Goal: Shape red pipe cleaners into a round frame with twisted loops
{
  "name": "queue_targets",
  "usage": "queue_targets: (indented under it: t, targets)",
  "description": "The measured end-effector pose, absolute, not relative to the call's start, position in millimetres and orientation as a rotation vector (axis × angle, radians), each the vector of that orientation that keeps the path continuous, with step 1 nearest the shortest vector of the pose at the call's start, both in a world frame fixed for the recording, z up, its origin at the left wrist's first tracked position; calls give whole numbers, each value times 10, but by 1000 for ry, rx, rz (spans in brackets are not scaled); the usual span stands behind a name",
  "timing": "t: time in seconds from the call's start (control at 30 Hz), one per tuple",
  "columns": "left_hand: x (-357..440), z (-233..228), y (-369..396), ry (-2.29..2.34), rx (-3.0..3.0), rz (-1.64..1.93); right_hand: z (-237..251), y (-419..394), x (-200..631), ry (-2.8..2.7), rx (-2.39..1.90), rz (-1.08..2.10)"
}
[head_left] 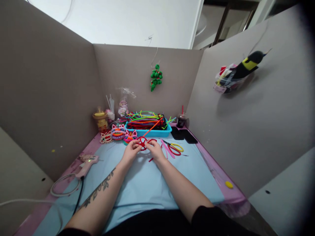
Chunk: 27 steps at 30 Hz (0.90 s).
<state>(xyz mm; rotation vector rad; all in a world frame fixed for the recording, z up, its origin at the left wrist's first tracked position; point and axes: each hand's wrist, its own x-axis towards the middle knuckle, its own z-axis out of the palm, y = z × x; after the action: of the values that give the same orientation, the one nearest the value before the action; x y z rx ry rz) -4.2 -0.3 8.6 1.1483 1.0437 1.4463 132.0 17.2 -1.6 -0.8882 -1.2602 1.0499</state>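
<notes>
Between my two hands, above the blue cloth, is a round red pipe cleaner piece (142, 143) with spokes like a wheel. My left hand (132, 150) pinches its left side. On its right side the fingers of my right hand (155, 150) are closed, and a red strand loops out over them. Just right of that hand lie pink pipe cleaner strips (167, 149) and scissors (175, 149) with red and yellow handles. A short red scrap (151, 160) rests on the cloth below. Finished-looking cat-eared pipe cleaner faces (118, 132) stand behind my left hand.
A blue tray (157, 133) full of coloured pipe cleaners stands at the back. A pink glue gun (88, 165) with its cable lies left. Black phone-like slabs (188, 136) and a drink cup (181, 120) are back right. Grey panels (145, 78) enclose the table; a yellow disc (229, 185) lies right.
</notes>
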Motion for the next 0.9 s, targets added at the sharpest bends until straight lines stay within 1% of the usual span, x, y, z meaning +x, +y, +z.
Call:
queue_targets:
  t: [0.2,0.43,0.6,0.73,0.9]
  targets:
    - [-40,68,4,1057,1154,1422,52,111,1316,-1329,-873,1009]
    - [-59,93,-6,1101,1118,1520,-8,154,1319,-1391,-930,899]
    - [-51,97,-5,1102,1160,1494,-21,166,1322,-1369,-977,828]
    - [-46,111,-11,1114,1164,1452,-30,173,1324,-1358,-1004,844]
    - [-74,140,-17,1173,1072,1442,-27,184,1357,-1477,-995,868]
